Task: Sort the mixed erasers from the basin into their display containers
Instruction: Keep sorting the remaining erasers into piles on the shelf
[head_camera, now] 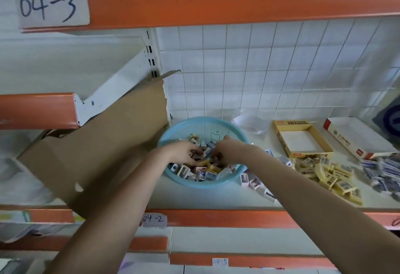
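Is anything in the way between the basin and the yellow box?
Nothing visible. The shelf strip between basin and yellow box is bare; a clear bowl sits behind it, loose erasers in front.

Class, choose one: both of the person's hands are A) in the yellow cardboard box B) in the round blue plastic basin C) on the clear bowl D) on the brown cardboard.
B: left hand and right hand both reach among erasers in the round blue plastic basin.
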Demonstrator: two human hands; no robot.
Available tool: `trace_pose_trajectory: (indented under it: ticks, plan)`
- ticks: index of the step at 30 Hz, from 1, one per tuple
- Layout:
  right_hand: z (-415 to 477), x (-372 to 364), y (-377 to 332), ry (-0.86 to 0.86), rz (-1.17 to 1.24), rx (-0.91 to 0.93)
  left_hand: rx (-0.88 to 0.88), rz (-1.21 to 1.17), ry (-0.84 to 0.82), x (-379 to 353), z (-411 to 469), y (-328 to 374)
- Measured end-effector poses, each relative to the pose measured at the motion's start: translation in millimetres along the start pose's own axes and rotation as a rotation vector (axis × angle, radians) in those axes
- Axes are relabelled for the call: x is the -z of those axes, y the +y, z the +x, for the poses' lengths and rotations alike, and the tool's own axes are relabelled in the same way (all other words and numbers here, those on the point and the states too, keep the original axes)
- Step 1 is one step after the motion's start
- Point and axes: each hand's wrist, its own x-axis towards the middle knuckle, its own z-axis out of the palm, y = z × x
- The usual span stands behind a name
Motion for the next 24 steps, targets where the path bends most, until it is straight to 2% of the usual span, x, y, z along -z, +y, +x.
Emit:
trace_pose_trajectory:
  ticks: [5,10,13,17,21,24]
  plan:
    - [10.6,-5.4,5.0,0.019,0.007,-0.011,0.008,-0.027,0.079,-4.8,6.1,-3.3]
    - [9.7,-4.3,6.7,0.092,0.116,-0.068,0.005,0.006,0.060,-4.6,16.3,-4.5]
    - [7.4,0.1,5.6,0.247,0.288,-0.088,-0.003,-0.053,0.026,0.6,19.7,-10.0]
    - [4.0,0.0,9.5,0.495,0.466,-0.115,-0.015,-0.102,0.083,1.3,23.0,-18.1]
    - [-3.4,0.5,9.4,0.582,0.600,-0.101,-0.027,-0.076,0.160,-4.0,21.7,-14.5]
    - [-6.5,-0.2,8.0,0.584,0.619,-0.085,-0.053,-0.175,0.247,-2.8,16.7,-12.0]
